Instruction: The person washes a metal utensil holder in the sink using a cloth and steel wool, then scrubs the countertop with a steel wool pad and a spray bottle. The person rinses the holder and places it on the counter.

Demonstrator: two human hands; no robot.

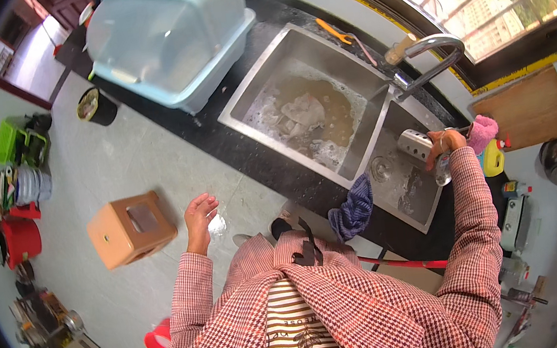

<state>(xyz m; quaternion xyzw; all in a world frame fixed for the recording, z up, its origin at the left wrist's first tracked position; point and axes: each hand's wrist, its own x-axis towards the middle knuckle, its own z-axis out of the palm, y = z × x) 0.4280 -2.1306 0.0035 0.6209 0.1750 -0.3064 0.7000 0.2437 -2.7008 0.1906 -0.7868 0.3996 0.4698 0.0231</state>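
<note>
My right hand [446,144] grips a perforated stainless steel cylinder [413,143], which looks like a utensil holder, tilted over the small sink basin [405,187]. A shiny clear or metal object [443,170] shows just below that hand, too small to name surely. Over the floor to the left, my left hand [199,217] hangs with its fingers apart and nothing in it. Cloudy brown, sudsy water fills part of the large sink basin [250,68], where a pale wet cloth [304,111] lies. A chrome faucet [429,46] curves beside the basins.
A blue striped cloth [353,209] drapes over the sink's front edge. The lidded plastic dish rack [168,36] stands left of the sink. Pink cloth [483,132] and a yellow bottle [493,158] sit beyond my right hand. An orange plastic stool [129,229] is on the floor.
</note>
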